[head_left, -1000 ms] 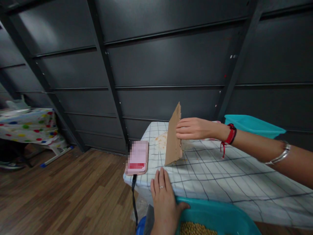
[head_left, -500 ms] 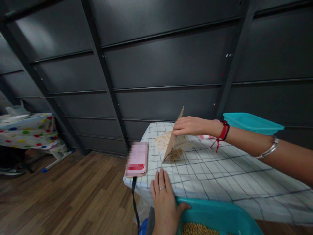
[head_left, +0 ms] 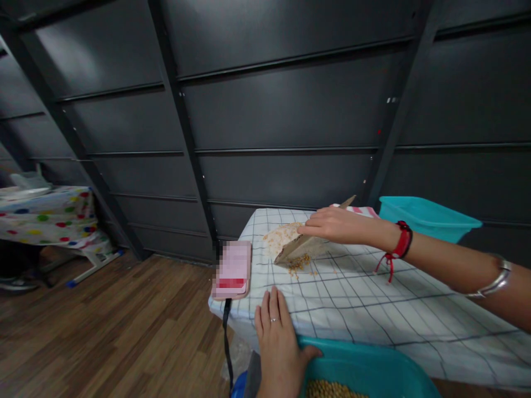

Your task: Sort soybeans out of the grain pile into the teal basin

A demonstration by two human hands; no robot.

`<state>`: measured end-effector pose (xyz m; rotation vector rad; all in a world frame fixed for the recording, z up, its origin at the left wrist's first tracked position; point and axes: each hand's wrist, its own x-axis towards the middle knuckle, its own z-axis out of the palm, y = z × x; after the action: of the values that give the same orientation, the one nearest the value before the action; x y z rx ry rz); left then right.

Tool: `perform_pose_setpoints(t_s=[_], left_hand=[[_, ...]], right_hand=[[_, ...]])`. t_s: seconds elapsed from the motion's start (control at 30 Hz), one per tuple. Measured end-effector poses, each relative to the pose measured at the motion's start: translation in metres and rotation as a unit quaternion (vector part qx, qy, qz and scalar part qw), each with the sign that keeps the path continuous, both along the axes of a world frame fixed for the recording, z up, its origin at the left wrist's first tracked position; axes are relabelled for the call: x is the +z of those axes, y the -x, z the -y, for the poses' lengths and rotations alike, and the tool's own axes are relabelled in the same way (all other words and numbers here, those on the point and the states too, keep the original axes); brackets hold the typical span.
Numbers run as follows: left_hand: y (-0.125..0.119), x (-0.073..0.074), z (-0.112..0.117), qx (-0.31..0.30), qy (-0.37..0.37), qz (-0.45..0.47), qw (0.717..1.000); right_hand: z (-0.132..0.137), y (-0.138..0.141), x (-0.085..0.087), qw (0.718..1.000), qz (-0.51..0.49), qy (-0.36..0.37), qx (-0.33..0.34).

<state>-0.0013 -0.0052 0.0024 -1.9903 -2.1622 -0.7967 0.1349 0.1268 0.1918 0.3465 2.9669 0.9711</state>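
Note:
My right hand [head_left: 340,224] is closed on the upper part of a piece of brown cardboard [head_left: 292,249]. The cardboard leans to the right, its lower edge at the tablecloth. Beside that edge lies a small heap of yellow-brown grains or beans [head_left: 299,266]. A pale, crumbly spread of bits [head_left: 279,237] is behind the cardboard. My left hand [head_left: 277,345] lies with fingers stretched on the cloth at the table's near edge. Its thumb rests at the rim of a teal plastic bin [head_left: 369,354], where more tan beans [head_left: 332,389] show.
A pink-cased phone [head_left: 233,268] with a dark strap lies at the table's left edge. At the back right stands another teal tub [head_left: 431,221], near a pink-striped cloth [head_left: 365,211]. The checked tablecloth [head_left: 381,309] covers the table; a dark panelled wall [head_left: 282,121] rises behind.
The cardboard has tipped over to the right and lies lower, its top moving right with my right hand. My left hand has stayed where it was.

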Motion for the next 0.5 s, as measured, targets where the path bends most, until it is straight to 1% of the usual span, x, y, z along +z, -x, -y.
perform_pose_setpoints(t_s=[0.17, 0.33, 0.5], left_hand=[[0.000, 0.000, 0.001, -0.001, -0.012, -0.002, 1.000], [-0.002, -0.002, 0.001, 0.003, -0.018, -0.004, 1.000], [-0.002, -0.002, 0.000, -0.003, -0.017, -0.003, 1.000]], right_hand=[[-0.005, -0.010, -0.006, 0.999, -0.038, 0.016, 0.023], [-0.007, -0.013, -0.016, 0.997, -0.073, -0.013, 0.010], [-0.011, -0.010, -0.025, 0.994, -0.107, 0.016, -0.013]])
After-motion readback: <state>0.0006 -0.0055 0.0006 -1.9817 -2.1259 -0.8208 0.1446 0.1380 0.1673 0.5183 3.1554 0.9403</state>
